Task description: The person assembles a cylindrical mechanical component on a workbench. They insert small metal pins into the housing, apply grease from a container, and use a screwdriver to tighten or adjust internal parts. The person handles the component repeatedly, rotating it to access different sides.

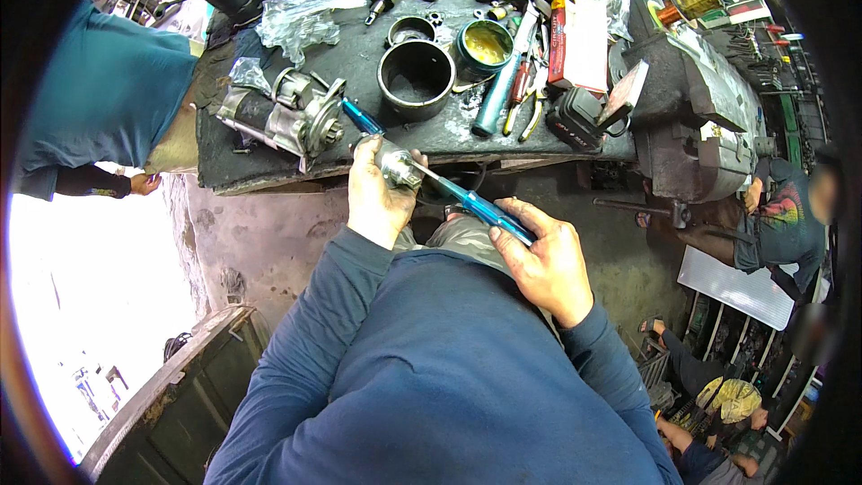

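My left hand (377, 193), closed, grips a small silver cylindrical metal part (398, 166) in front of the bench edge. In my right hand (548, 256) is a screwdriver with a blue handle (485, 211); its shaft reaches up and left to the silver part. Whether the tip touches or enters it I cannot tell. Just beyond my left hand, another blue tool (361, 115) with a slim body points toward a cast metal starter-motor housing (310, 112) with a toothed gear. A dark open metal cylinder (416, 81) stands on the bench behind the silver part.
The dark workbench (269, 171) also bears a tin of yellow grease (485, 45), a blue-handled hammer (494, 103), pliers (532, 117), a black battery pack (576, 119) and a plastic bag (305, 22). A bench vise (709, 126) is at right. A person (108, 99) stands at left; others are at far right.
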`<state>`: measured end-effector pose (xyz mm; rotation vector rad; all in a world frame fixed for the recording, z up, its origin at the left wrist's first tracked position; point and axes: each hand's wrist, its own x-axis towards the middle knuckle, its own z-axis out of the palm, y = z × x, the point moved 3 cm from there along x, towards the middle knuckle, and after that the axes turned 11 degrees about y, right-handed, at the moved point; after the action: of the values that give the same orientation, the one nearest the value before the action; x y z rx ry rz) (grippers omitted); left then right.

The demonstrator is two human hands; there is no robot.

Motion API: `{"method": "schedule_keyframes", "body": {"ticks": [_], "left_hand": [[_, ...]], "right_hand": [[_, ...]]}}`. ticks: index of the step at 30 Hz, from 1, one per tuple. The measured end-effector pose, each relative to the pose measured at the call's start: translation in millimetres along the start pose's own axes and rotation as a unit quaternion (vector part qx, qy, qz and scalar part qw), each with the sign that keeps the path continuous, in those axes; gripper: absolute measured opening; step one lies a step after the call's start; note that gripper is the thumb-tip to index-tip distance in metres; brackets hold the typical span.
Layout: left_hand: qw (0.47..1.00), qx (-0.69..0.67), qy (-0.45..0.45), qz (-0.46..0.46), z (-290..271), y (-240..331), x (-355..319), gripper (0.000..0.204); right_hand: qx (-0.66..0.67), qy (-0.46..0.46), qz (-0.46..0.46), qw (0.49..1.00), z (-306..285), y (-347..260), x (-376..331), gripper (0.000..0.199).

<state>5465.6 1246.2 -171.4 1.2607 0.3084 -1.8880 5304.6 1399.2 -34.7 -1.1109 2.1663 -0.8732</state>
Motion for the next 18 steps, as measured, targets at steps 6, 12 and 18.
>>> {"method": "schedule_keyframes", "body": {"ticks": [6,12,18], "left_hand": [[0.998,0.044,0.017,0.03,19,-20,17,0.032],[0.995,0.06,0.006,0.074,30,-33,36,0.035],[0.989,0.1,0.018,0.11,32,-44,39,0.033]], "right_hand": [[0.252,-0.172,0.284,0.909,2,41,31,0.037],[0.389,-0.195,0.444,0.783,-3,54,52,0.029],[0.118,-0.14,0.138,0.973,-8,61,65,0.034]]}}
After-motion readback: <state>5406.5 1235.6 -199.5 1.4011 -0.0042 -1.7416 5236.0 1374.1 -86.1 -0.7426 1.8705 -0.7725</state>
